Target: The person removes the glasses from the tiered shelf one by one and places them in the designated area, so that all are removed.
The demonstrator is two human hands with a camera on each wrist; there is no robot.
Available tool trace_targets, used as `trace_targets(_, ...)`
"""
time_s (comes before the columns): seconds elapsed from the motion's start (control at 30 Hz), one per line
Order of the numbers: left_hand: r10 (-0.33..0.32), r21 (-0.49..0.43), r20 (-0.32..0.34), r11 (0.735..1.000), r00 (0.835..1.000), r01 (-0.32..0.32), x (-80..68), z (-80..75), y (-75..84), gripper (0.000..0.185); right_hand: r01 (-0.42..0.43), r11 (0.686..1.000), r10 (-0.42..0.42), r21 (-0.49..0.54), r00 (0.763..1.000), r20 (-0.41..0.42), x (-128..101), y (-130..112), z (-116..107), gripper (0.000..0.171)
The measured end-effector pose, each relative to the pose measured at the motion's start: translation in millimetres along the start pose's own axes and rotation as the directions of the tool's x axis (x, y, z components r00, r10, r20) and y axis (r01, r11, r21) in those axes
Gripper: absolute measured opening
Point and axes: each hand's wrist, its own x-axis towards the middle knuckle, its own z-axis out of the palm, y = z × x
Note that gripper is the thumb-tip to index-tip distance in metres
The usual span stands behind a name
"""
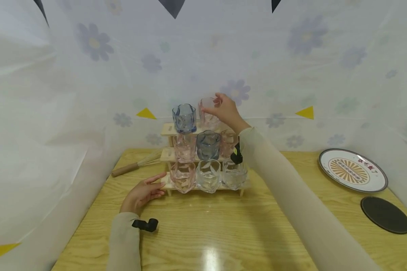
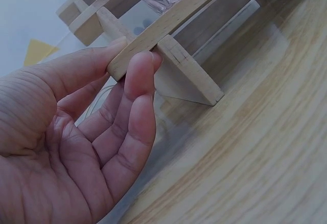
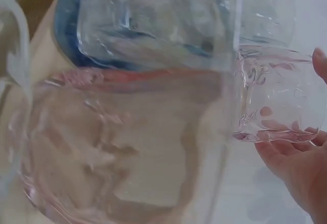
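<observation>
A bamboo whisk (image 1: pixel 135 165) is lying on the wooden table (image 1: pixel 203 233), far on the left side, next to the white flower curtain (image 1: pixel 54 94).

The left hand (image 1: pixel 143 192) is resting on the table near the left end of the wooden step shelf (image 1: pixel 203 187). Its fingers are lying straight and loose. In the left wrist view, the fingertips (image 2: pixel 140 71) are touching the end of the lowest board (image 2: pixel 168 22). They are not curling around anything.

The shelf is sitting at the far middle of the table and has three steps. Every glass looks empty.

On the low, near step three glasses are standing in a row: a pink glass (image 1: pixel 182 177), a clear glass (image 1: pixel 208 175) and another clear glass (image 1: pixel 234 175).

On the middle step three more are standing: a pink one (image 1: pixel 185 147), a gray-blue glass (image 1: pixel 208 145) and a small pinkish one (image 1: pixel 228 142).

On the top, far step a blue glass (image 1: pixel 184 117) is standing on the left. Just to its right is the pale pink glass (image 1: pixel 207 113), still down on the top step. The right hand (image 1: pixel 225 110) is reaching up and gripping it, with fingers curling around its rim and side. In the right wrist view this glass (image 3: pixel 273 94) is lying against the fingers.

Far to the right, a plate with an orange sun pattern (image 1: pixel 352 170) is sitting on the table. Nearer, a round dark coaster (image 1: pixel 385 214) is lying flat.
</observation>
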Motion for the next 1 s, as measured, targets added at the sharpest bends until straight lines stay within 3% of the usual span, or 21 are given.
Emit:
trace_targets(0.33,-0.005,0.003,0.003,1.000,1.000,0.005,4.4,-0.8,0.4,0.061,0.019,1.000,-0.019,0.018,1.000,0.010,2.0,-0.3,-42.7,0.088)
trace_targets(0.5,0.012,0.021,0.029,1.000,0.999,-0.012,4.8,-2.0,-1.4,0.061,0.004,1.000,-0.004,0.016,1.000,0.002,-2.5,12.2,-68.8,0.089)
trace_targets(0.8,0.013,0.039,0.018,0.999,1.000,-0.013,6.9,-7.0,-4.0,0.060,-0.032,0.999,0.030,-0.034,0.998,-0.050,-24.6,41.5,-120.3,0.090)
trace_targets(1.0,0.015,0.045,0.021,0.999,1.000,-0.016,0.5,-16.7,-2.6,0.061,-0.064,0.996,0.059,-0.066,0.996,-0.064,-36.9,59.4,-140.3,0.089)
